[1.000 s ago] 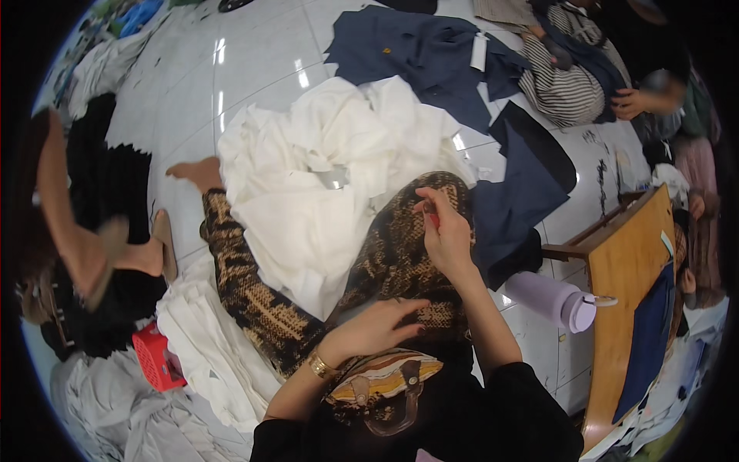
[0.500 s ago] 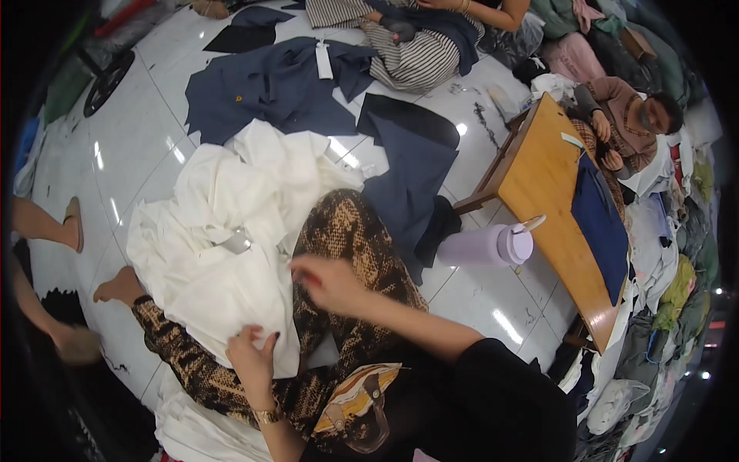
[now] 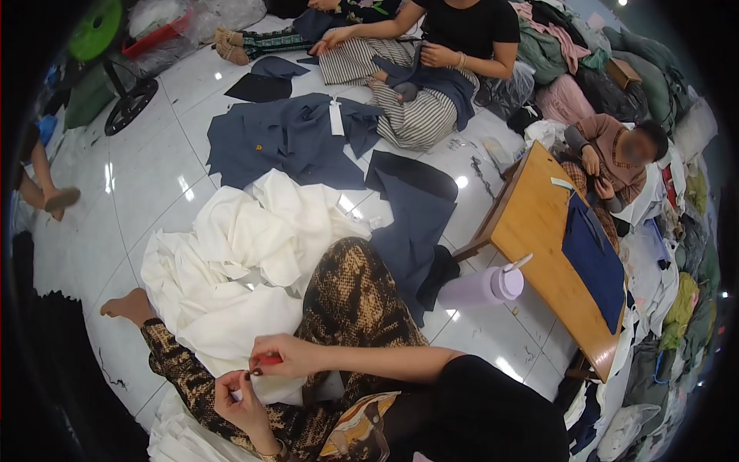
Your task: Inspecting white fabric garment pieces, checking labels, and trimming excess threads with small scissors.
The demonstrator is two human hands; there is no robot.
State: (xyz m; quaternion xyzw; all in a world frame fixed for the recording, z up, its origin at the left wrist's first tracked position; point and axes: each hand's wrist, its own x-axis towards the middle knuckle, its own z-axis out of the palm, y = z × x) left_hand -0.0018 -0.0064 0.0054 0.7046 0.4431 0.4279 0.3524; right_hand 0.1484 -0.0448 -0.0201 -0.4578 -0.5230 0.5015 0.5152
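Observation:
A heap of white cloth (image 3: 239, 308) lies over my lap and on the floor in front of me. My left hand (image 3: 243, 404) is closed at its near edge, pinching a bit of the white cloth between thumb and fingers. Just above it, my right hand (image 3: 283, 356) is closed round a small red tool (image 3: 269, 359), mostly hidden in the palm, so its kind cannot be made out. The fingertips of both hands nearly meet. More white cloth (image 3: 185, 435) lies beside my leg at the lower left.
Dark blue cut cloth pieces (image 3: 292, 138) lie on the tiled floor ahead. A lilac bottle (image 3: 473, 289) stands right of my knee beside a low wooden table (image 3: 531, 208) with navy cloth (image 3: 593, 258). People sit at the back and right. A fan (image 3: 131, 104) stands far left.
My right hand has moved down and left to meet my left hand, which has turned and closed at the cloth edge. The view has tilted up, showing more of the seated people.

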